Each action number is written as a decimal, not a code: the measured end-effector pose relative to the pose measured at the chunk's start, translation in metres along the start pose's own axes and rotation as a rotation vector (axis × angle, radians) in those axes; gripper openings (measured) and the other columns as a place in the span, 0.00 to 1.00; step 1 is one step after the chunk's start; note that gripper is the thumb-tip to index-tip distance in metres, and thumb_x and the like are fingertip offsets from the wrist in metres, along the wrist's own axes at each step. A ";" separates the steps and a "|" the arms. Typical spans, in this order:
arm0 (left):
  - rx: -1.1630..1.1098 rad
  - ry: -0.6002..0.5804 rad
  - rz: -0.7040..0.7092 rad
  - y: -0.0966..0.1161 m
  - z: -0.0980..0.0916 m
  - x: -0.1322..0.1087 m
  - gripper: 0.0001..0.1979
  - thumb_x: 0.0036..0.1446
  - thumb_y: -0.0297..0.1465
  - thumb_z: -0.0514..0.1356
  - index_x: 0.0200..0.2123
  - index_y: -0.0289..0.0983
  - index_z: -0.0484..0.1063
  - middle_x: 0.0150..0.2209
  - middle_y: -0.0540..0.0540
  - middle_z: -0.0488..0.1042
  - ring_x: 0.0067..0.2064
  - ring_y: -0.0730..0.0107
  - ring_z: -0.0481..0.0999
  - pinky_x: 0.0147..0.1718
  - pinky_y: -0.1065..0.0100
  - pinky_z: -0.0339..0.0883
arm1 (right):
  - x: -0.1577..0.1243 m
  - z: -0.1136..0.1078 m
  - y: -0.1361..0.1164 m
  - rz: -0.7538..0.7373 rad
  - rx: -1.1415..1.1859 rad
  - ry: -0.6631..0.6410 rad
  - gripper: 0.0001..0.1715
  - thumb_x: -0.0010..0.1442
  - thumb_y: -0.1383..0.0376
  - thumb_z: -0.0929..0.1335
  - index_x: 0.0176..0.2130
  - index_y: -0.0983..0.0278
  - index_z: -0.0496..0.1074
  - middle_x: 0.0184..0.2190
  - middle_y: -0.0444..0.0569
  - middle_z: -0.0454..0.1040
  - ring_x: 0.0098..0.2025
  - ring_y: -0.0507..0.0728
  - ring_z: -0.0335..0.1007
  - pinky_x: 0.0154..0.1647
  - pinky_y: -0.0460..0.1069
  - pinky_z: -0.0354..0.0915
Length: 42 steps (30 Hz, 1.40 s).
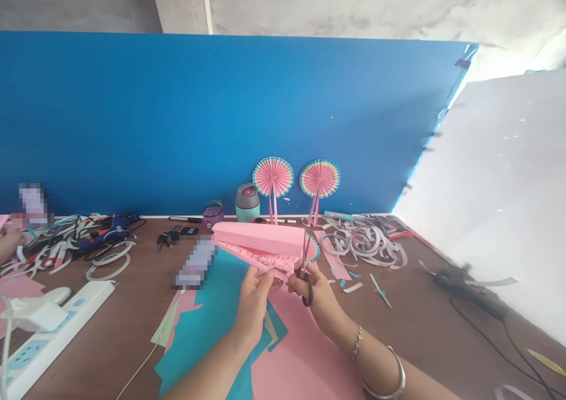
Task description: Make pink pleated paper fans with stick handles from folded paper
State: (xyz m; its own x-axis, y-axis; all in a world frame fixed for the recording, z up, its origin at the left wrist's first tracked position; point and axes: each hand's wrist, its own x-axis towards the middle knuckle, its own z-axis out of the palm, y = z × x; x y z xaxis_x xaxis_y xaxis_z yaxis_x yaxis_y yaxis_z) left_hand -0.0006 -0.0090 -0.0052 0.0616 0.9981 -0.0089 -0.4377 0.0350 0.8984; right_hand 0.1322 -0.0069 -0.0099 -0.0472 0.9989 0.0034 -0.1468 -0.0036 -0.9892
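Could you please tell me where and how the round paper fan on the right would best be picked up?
Probably by its pink handle strips, just below the pleated disc, coming from the front: the strips run downward, narrow and close together, while the disc is broad, finely folded and has the blue partition behind it.

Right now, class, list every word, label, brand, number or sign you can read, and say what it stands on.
No text can be read.
Dark purple round jar: small pale mark, too small to read.
Two pale rectangular shapes: pixelated, unreadable.
Pink folded paper: small red marks, too small to make out.
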 end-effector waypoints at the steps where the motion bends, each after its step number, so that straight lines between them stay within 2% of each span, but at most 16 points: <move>1: 0.002 0.011 -0.004 0.000 -0.001 0.001 0.16 0.51 0.40 0.62 0.40 0.37 0.70 0.37 0.44 0.78 0.40 0.62 0.77 0.41 0.63 0.67 | 0.001 -0.001 0.001 -0.014 0.009 -0.002 0.23 0.45 0.56 0.73 0.36 0.62 0.61 0.24 0.40 0.65 0.27 0.52 0.64 0.26 0.45 0.56; 5: 0.002 0.108 0.031 0.004 -0.009 0.007 0.16 0.52 0.43 0.60 0.30 0.35 0.72 0.29 0.46 0.75 0.36 0.65 0.75 0.40 0.63 0.67 | 0.002 -0.003 0.000 -0.069 0.015 -0.008 0.25 0.44 0.54 0.74 0.35 0.61 0.61 0.24 0.40 0.64 0.27 0.52 0.63 0.30 0.47 0.59; 8: -0.019 0.187 0.048 0.007 -0.014 0.011 0.14 0.48 0.41 0.64 0.25 0.35 0.71 0.24 0.51 0.70 0.30 0.72 0.71 0.37 0.66 0.68 | 0.001 -0.001 -0.001 -0.118 0.012 -0.004 0.25 0.44 0.52 0.74 0.34 0.61 0.61 0.26 0.41 0.64 0.27 0.51 0.62 0.29 0.47 0.59; 11: -0.077 0.247 0.064 0.009 -0.018 0.015 0.13 0.43 0.37 0.67 0.27 0.35 0.71 0.26 0.53 0.70 0.29 0.75 0.69 0.33 0.70 0.67 | 0.002 -0.001 -0.001 -0.136 -0.015 0.007 0.24 0.44 0.53 0.74 0.33 0.62 0.61 0.26 0.41 0.64 0.27 0.51 0.62 0.28 0.46 0.59; 15: -0.096 0.309 0.124 0.013 -0.027 0.023 0.13 0.42 0.37 0.68 0.27 0.36 0.70 0.26 0.53 0.70 0.30 0.74 0.70 0.31 0.71 0.65 | 0.005 -0.011 -0.002 -0.114 -0.101 0.055 0.22 0.47 0.54 0.72 0.36 0.62 0.64 0.24 0.42 0.66 0.27 0.53 0.64 0.25 0.46 0.59; 18: -0.069 0.370 0.172 0.017 -0.033 0.028 0.15 0.41 0.38 0.68 0.29 0.36 0.71 0.28 0.52 0.71 0.31 0.73 0.71 0.31 0.71 0.65 | 0.005 -0.023 -0.008 -0.225 -0.152 0.128 0.17 0.51 0.56 0.70 0.38 0.62 0.65 0.25 0.43 0.67 0.29 0.53 0.65 0.27 0.47 0.61; 19: -0.050 0.380 0.184 0.018 -0.034 0.028 0.16 0.40 0.38 0.68 0.32 0.36 0.71 0.29 0.51 0.72 0.32 0.73 0.71 0.31 0.71 0.65 | 0.004 -0.026 -0.011 -0.253 -0.188 0.083 0.16 0.52 0.57 0.70 0.38 0.62 0.66 0.24 0.43 0.67 0.28 0.53 0.65 0.28 0.47 0.62; 20: -0.025 0.378 0.196 0.019 -0.035 0.028 0.17 0.41 0.38 0.68 0.34 0.37 0.71 0.31 0.50 0.73 0.32 0.72 0.71 0.31 0.71 0.64 | 0.003 -0.029 -0.014 -0.249 -0.239 -0.019 0.15 0.52 0.58 0.70 0.38 0.63 0.67 0.23 0.42 0.67 0.27 0.52 0.65 0.29 0.47 0.62; 23: 0.043 0.327 0.222 0.021 -0.034 0.027 0.19 0.43 0.38 0.67 0.38 0.37 0.71 0.35 0.48 0.75 0.35 0.69 0.73 0.31 0.71 0.64 | 0.000 -0.034 -0.019 -0.084 -0.402 -0.371 0.13 0.50 0.62 0.70 0.37 0.65 0.71 0.19 0.41 0.67 0.21 0.50 0.63 0.24 0.46 0.61; 25: 0.051 0.280 0.243 0.021 -0.032 0.027 0.18 0.45 0.38 0.66 0.39 0.37 0.71 0.38 0.46 0.75 0.39 0.67 0.74 0.34 0.71 0.64 | 0.001 -0.035 -0.016 0.031 -0.443 -0.486 0.12 0.49 0.63 0.70 0.35 0.66 0.72 0.16 0.40 0.66 0.18 0.49 0.60 0.18 0.44 0.58; 27: 0.018 0.246 0.264 0.022 -0.032 0.027 0.17 0.46 0.36 0.66 0.40 0.37 0.71 0.40 0.46 0.76 0.43 0.66 0.73 0.39 0.69 0.64 | 0.003 -0.036 -0.012 0.098 -0.431 -0.521 0.11 0.49 0.64 0.70 0.35 0.67 0.72 0.15 0.39 0.64 0.16 0.47 0.59 0.15 0.42 0.55; 31: -0.057 0.193 0.272 0.025 -0.034 0.029 0.17 0.46 0.34 0.67 0.41 0.38 0.71 0.42 0.47 0.76 0.46 0.66 0.72 0.47 0.66 0.62 | 0.009 -0.042 -0.008 0.143 -0.395 -0.544 0.11 0.50 0.64 0.69 0.35 0.67 0.73 0.16 0.39 0.66 0.15 0.47 0.62 0.13 0.40 0.55; 36: -0.107 0.158 0.257 0.026 -0.034 0.030 0.18 0.44 0.34 0.68 0.41 0.39 0.72 0.42 0.47 0.76 0.47 0.65 0.73 0.49 0.64 0.61 | 0.010 -0.049 -0.008 0.190 -0.346 -0.644 0.15 0.49 0.61 0.71 0.36 0.67 0.74 0.18 0.41 0.69 0.18 0.48 0.66 0.16 0.41 0.61; 42: -0.124 0.164 0.259 0.025 -0.034 0.030 0.18 0.44 0.34 0.68 0.40 0.39 0.72 0.40 0.48 0.77 0.46 0.66 0.73 0.48 0.65 0.62 | 0.010 -0.052 -0.009 0.228 -0.296 -0.696 0.19 0.48 0.58 0.73 0.38 0.68 0.75 0.17 0.39 0.67 0.16 0.47 0.64 0.18 0.42 0.64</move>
State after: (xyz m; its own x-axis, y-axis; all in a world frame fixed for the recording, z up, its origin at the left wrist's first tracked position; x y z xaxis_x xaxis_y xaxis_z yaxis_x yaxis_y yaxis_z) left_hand -0.0407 0.0233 0.0022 -0.2066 0.9693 0.1333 -0.5267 -0.2250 0.8198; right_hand 0.1844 0.0061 -0.0086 -0.6664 0.7154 -0.2102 0.2057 -0.0946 -0.9740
